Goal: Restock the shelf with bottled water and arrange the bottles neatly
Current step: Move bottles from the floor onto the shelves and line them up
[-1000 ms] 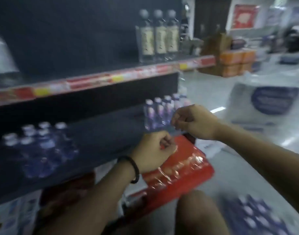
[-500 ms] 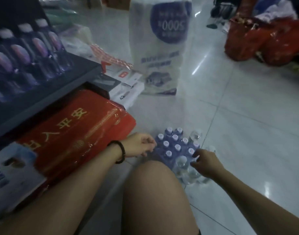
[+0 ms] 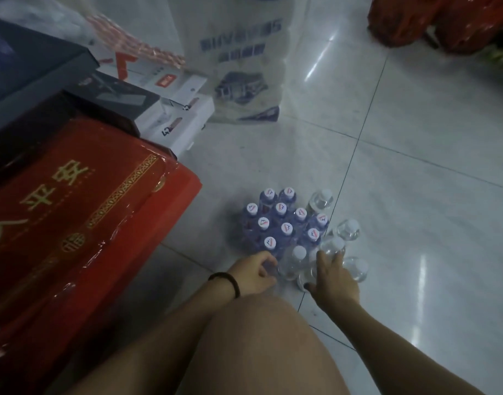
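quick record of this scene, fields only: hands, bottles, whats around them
left hand: fingers curled at near corner of bottle pack; grip unclear
right hand: fingers spread over clear bottles
floor: bottle pack and clear bottles stand on it
red box: left of bottle pack

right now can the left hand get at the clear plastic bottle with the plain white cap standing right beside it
Probably yes: the clear plastic bottle with the white cap stands just right of the left hand, and nothing lies between them.
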`<move>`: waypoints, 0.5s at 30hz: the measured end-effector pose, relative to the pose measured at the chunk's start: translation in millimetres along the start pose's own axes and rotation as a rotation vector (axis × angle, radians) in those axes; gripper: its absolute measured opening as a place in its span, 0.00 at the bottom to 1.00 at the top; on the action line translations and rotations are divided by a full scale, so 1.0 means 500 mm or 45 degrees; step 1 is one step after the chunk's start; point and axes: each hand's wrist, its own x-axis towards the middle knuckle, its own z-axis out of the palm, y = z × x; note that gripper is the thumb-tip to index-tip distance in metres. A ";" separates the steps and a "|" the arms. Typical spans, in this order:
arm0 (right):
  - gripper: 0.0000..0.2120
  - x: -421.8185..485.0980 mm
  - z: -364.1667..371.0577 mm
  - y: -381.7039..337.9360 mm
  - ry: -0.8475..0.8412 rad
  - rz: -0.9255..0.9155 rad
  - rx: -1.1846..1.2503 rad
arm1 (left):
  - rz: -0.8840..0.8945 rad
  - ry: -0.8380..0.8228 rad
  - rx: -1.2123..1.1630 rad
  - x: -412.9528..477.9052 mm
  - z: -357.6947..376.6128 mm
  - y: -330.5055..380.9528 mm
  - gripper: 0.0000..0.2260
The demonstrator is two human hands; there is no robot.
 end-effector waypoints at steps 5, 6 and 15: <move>0.37 -0.017 0.031 0.022 0.124 0.053 0.238 | 0.218 0.060 0.097 0.042 0.039 0.056 0.37; 0.37 -0.023 0.043 0.022 0.154 0.091 0.309 | 0.218 0.054 0.146 0.056 0.045 0.059 0.41; 0.38 -0.036 0.143 0.037 0.277 0.214 0.867 | 0.302 0.270 0.540 0.142 0.098 0.048 0.28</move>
